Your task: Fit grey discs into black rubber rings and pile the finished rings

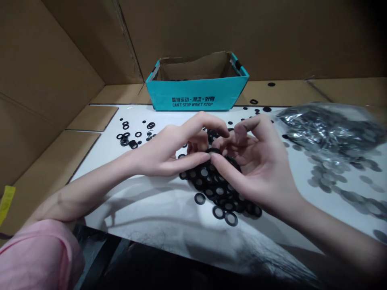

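Over a heap of flat black rings (220,191), my two hands meet at one black ring (214,150). My left hand (187,147) comes in from the left, its thumb tip on the ring's near side and its index finger arched above. From the other side my right hand (256,157) has its thumb against the same ring, with its fingers curled behind. Some of the ring is covered by the thumbs and fingers. The rings below lie flat and overlap, with a few loose at the near edge of the heap.
A turquoise open box (196,94) stands at the back, with dark pieces barely visible inside. At the right lies a clear plastic bag (329,129) of dark pieces, grey discs (326,177) spread before it. Loose rings and small black discs (125,139) are scattered at left. Cardboard walls (256,36) enclose the table.
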Tool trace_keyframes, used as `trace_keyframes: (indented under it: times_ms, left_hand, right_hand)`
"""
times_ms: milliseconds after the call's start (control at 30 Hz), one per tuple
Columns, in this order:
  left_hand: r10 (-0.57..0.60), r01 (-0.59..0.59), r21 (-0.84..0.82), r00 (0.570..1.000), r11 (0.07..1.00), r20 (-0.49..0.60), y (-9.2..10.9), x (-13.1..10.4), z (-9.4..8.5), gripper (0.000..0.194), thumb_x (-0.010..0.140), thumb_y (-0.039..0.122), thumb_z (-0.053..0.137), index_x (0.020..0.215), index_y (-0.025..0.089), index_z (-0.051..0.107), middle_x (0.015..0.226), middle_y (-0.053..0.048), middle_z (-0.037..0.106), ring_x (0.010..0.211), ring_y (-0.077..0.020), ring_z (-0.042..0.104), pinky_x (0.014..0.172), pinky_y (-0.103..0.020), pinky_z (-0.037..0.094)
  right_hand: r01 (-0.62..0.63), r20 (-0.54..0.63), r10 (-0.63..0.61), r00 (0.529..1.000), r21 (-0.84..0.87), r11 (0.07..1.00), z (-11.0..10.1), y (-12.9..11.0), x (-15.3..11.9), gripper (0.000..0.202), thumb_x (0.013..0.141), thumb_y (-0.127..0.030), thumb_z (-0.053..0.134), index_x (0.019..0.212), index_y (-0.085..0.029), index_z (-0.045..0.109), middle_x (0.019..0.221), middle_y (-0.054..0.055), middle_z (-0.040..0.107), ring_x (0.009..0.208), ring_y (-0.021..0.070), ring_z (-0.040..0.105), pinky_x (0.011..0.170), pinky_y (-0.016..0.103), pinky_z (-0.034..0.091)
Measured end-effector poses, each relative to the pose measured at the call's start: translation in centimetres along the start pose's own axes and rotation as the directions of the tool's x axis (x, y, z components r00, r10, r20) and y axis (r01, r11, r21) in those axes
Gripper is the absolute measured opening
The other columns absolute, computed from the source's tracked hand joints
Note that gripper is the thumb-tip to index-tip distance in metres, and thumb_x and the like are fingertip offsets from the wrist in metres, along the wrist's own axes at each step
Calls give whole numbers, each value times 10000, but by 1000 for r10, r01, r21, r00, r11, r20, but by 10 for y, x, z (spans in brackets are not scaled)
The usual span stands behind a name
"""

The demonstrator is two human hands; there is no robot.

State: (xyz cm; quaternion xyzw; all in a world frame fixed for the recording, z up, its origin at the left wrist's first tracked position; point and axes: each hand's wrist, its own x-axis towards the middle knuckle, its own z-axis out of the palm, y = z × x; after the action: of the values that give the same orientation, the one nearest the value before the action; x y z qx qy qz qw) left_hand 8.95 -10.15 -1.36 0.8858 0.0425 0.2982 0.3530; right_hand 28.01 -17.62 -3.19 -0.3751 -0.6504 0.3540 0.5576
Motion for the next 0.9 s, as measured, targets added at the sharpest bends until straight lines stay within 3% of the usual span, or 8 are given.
trace_keyframes:
  times_ms: [267,500,667,800,900]
  left_hand:
    - [-131,129,-62,991,990,-28,4,-4,-1,378,972,129,564,1263,351,472,1295,43,548,798,-43,624,739,-218,597]
    - [4,-6,-39,999,999,-51,-3,-1,2,371,921,70,606,1206,286,507,1221,-18,591,838,-66,661,748,-184,616]
    - [-84,79,-65,992,995,-93,-1,0,2,349,954,95,581,1217,311,506,1252,32,568,791,-29,659,758,-189,603]
    - [-55,52,-58,997,997,-56,-3,-3,3,359,952,184,660,1252,285,490,1325,-37,579,774,-45,665,725,-197,600]
    - [-36,29,-72,994,997,-103,-5,-4,5,378,944,167,674,1254,281,491,1317,-50,581,751,-46,641,701,-209,589]
  right_hand:
    - [-75,16,74,997,18,997,1,-6,0,412,786,-81,726,906,-260,375,796,-37,524,763,111,616,618,240,522]
    - [-48,0,48,999,-23,999,2,-5,0,390,805,-108,716,935,-261,382,798,-37,569,758,108,635,623,238,536]
    - [-30,6,31,1000,-56,998,1,-5,-1,399,798,-114,746,959,-257,410,825,-28,601,782,118,664,622,235,560]
    - [-105,-29,105,994,18,994,0,-7,2,473,779,-210,850,912,-250,398,805,-23,614,757,132,672,597,245,571]
    - [-127,-35,128,991,34,991,-2,-8,3,492,770,-243,871,895,-249,395,804,-19,602,769,138,676,597,246,577]
